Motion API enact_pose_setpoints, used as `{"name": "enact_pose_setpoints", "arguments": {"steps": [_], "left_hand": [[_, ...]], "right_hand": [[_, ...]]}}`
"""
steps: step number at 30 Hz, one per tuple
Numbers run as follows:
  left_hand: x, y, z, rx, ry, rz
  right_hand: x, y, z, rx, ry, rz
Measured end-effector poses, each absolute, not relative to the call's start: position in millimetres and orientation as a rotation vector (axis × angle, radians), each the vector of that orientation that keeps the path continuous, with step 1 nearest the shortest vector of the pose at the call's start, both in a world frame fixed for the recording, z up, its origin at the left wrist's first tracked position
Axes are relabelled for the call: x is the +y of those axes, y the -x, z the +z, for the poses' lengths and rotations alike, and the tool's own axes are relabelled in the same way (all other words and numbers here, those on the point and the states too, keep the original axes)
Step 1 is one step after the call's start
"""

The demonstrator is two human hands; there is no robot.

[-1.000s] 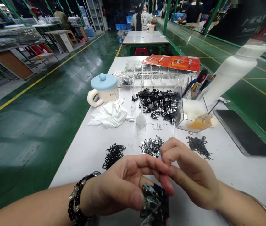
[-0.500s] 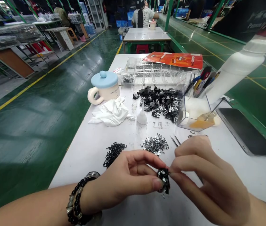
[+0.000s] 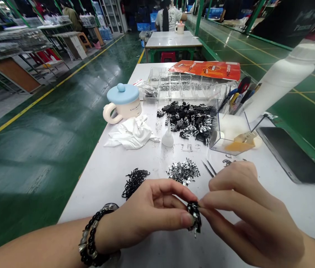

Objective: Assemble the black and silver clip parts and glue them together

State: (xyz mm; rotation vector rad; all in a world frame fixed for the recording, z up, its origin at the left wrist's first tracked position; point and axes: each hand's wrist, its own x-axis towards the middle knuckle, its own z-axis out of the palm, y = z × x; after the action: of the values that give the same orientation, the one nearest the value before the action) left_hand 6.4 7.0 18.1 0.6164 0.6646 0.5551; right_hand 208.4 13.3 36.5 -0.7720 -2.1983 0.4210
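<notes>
My left hand [image 3: 143, 212] pinched the black-and-silver part [image 3: 194, 219], presumably for steadiness; alongside, my right hand [image 3: 258, 216] met its edge, closure undeterminable.

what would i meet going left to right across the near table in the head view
Blue-lidded mug → small white nozzle → handheld black-and-silver piece → clear box → dark-screened phone.
</notes>
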Motion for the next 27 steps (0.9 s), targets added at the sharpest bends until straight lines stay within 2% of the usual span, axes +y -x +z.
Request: {"name": "enact_pose_setpoints", "arguments": {"steps": [27], "left_hand": [[7, -6, 18, 0.605, -0.609, 0.539]], "right_hand": [[1, -208, 33, -2.127, 0.757, 0.326]]}}
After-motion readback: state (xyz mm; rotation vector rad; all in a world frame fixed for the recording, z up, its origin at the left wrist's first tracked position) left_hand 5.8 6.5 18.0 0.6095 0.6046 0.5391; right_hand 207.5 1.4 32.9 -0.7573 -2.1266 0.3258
